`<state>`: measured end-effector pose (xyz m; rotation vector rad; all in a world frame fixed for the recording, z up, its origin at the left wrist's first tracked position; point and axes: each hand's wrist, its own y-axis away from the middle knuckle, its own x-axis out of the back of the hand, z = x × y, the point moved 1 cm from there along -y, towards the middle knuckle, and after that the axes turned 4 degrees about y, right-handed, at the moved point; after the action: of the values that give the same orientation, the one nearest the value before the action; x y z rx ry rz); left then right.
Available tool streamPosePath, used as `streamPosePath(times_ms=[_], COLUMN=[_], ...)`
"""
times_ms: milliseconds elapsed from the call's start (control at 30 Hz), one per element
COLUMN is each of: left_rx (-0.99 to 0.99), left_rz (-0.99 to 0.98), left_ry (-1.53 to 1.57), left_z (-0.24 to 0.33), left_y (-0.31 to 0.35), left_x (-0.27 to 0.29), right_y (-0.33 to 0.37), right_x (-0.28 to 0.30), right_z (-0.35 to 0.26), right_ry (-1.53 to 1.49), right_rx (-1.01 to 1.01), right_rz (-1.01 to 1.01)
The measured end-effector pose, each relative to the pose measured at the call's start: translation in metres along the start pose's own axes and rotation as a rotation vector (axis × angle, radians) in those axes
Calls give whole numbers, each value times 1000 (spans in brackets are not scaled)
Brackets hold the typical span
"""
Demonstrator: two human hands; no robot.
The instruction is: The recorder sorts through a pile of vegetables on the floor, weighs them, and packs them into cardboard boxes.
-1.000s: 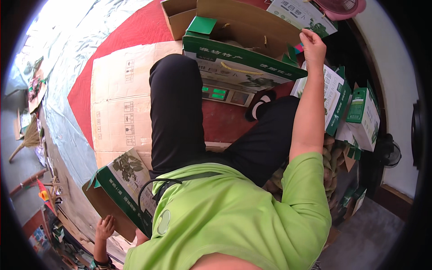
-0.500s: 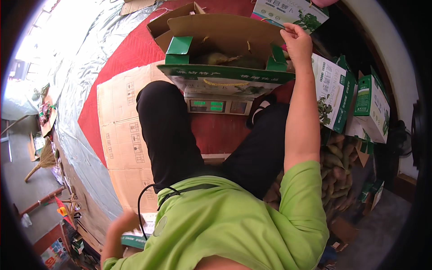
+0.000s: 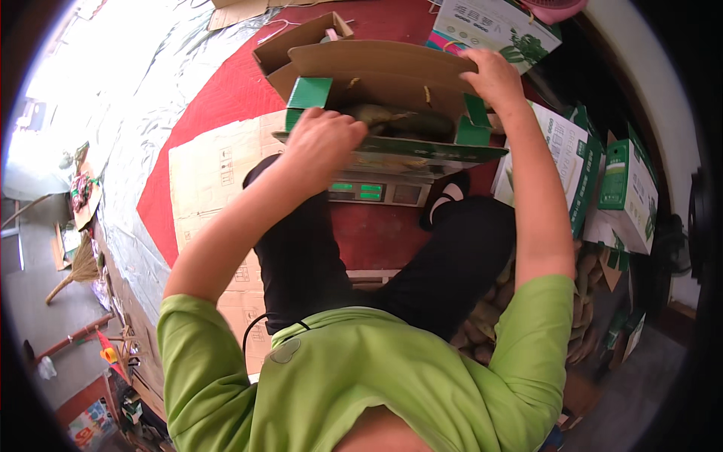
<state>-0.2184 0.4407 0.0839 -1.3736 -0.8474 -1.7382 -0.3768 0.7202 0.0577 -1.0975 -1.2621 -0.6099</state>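
An open green-and-white cardboard box (image 3: 422, 151) stands on a digital scale (image 3: 407, 193) between my legs. Inside lie several long greenish radishes (image 3: 429, 124), partly hidden by the walls. Yellow rope handles show on its panels. My left hand (image 3: 324, 143) is curled over the near panel at its left end, fingers bent inward and slightly blurred. At the far right corner, my right hand (image 3: 493, 79) pinches the upright brown far panel, its thumb on the inner side. Green side flaps (image 3: 309, 93) stick up at both ends.
Behind the box sits a smaller open brown carton (image 3: 320, 38). More printed boxes (image 3: 489, 30) stand at the far right and along the right side (image 3: 625, 181). Radishes are heaped on the floor (image 3: 489, 316) by my right leg. Flattened cardboard (image 3: 199, 181) lies at left.
My left hand has come up from beside my left hip to the near panel of the box. My right hand stays at the far right corner. The near panel is tilted more.
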Motion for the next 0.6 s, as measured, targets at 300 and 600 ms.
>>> streamPosePath(times_ms=[300, 600], left_rx=[5, 238], left_rz=[126, 352], left_ry=[39, 34], left_z=[-33, -105], left_y=[13, 127], left_x=[4, 56], right_y=[-29, -104], right_x=[28, 78], right_z=[-30, -181], right_ry=[34, 77], right_rx=[-29, 346], right_rz=[-155, 54])
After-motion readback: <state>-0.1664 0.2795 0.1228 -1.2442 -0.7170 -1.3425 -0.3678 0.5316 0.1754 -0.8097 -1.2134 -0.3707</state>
